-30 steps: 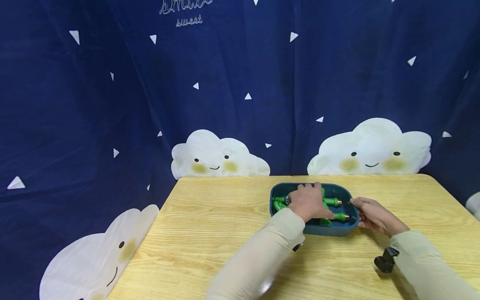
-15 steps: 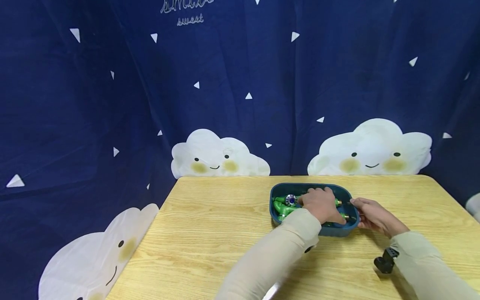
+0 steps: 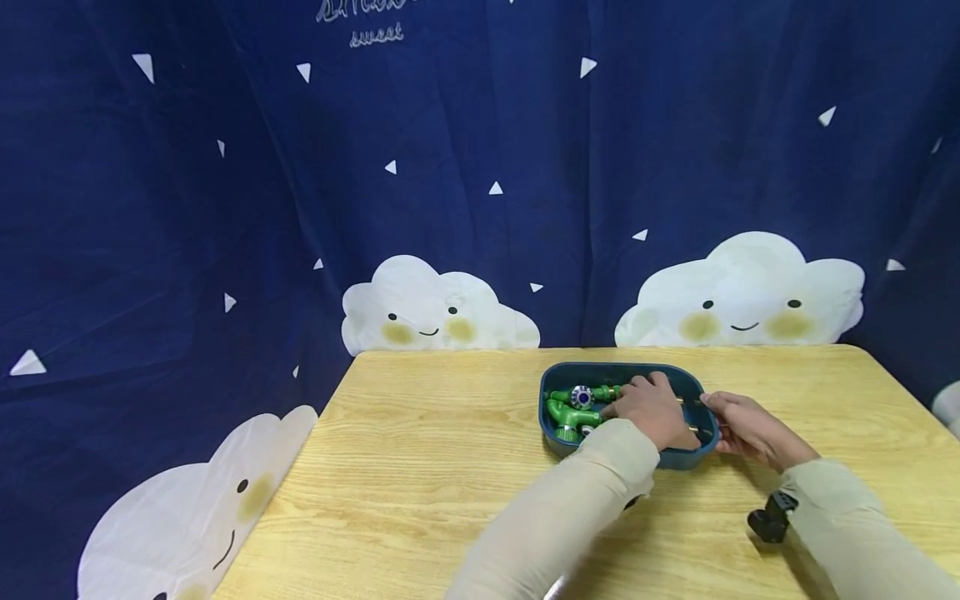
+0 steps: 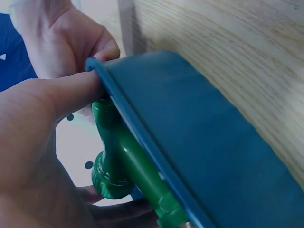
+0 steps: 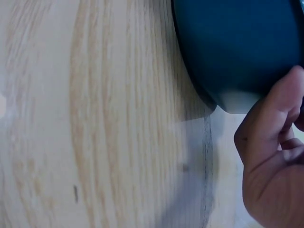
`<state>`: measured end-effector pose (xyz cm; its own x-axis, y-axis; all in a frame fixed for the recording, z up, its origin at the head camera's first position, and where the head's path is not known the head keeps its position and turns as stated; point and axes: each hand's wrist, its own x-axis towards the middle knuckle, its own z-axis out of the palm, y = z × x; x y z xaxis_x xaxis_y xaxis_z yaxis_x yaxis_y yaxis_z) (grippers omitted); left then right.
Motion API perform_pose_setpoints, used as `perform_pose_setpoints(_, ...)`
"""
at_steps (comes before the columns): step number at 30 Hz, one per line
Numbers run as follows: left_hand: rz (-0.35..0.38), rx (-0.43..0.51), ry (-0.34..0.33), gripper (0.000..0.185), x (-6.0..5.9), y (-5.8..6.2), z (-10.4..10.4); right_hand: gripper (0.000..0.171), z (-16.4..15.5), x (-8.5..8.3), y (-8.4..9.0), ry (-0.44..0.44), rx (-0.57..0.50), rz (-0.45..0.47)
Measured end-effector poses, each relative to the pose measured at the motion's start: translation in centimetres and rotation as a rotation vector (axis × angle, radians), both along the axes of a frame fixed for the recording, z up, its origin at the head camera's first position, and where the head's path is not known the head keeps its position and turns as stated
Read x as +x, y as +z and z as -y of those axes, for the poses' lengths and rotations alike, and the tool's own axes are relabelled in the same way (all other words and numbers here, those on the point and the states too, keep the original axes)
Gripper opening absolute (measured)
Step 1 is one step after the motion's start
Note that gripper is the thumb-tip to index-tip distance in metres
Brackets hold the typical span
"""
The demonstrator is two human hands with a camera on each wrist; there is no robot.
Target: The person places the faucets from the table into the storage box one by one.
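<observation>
A dark blue oblong tray (image 3: 678, 459) holds several green taps (image 3: 564, 413) with brass ends, one of them with a round silver-and-blue knob (image 3: 582, 397). My left hand (image 3: 651, 412) reaches down into the tray's right half, covering part of the taps. In the left wrist view its thumb (image 4: 78, 92) lies at the rim, and its fingers are spread on the far side of a green tap (image 4: 140, 166), with a gap between. At the right end, my right hand (image 3: 756, 432) pinches the rim between thumb and fingers; the right wrist view shows the thumb on the outer wall (image 5: 232, 52).
The tray stands on a light wood table (image 3: 420, 467), toward its back edge. Behind hangs a navy curtain (image 3: 450, 125) with white triangles and smiling clouds (image 3: 742, 292). A small black camera (image 3: 770, 518) sits on the right wrist.
My left hand has moved right and lower inside the tray, uncovering the knob and the taps at the left end. My right hand keeps its hold on the rim.
</observation>
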<state>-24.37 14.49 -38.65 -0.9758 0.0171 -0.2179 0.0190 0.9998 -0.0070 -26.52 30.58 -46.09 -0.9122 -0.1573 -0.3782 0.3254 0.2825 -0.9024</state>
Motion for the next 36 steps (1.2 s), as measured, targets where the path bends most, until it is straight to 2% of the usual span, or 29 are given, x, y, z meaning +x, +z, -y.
perform_pose_setpoints(7, -0.005, 0.041, 0.026, 0.094, 0.2, 0.1, 0.2, 0.036, 0.0, 0.0, 0.1, 0.002, 0.007, 0.004)
perform_pose_setpoints(15, 0.007, 0.068, -0.005, 0.095, -0.3, 0.4, 1.0, 0.038, 0.1, -0.1, 0.3, 0.014, 0.009, 0.007)
perform_pose_setpoints(22, 0.032, 0.021, -0.022, 0.103, -0.5, 0.6, 1.0, 0.037, 0.0, 0.0, 0.4, 0.018, -0.010, 0.008)
perform_pose_setpoints(26, 0.031, 0.008, -0.025, 0.089, -0.9, 0.5, 0.9, 0.037, -0.1, 0.0, 0.2, 0.005, -0.007, 0.020)
perform_pose_setpoints(30, -0.006, -0.005, -0.044, 0.073, -1.5, 0.4, 0.9, 0.037, 0.0, 0.0, 0.2, 0.007, 0.008, 0.012)
perform_pose_setpoints(36, -0.039, -0.052, -0.077, 0.078, -2.0, 0.0, 1.0, 0.037, 0.1, 0.0, 0.3, 0.005, 0.005, 0.003)
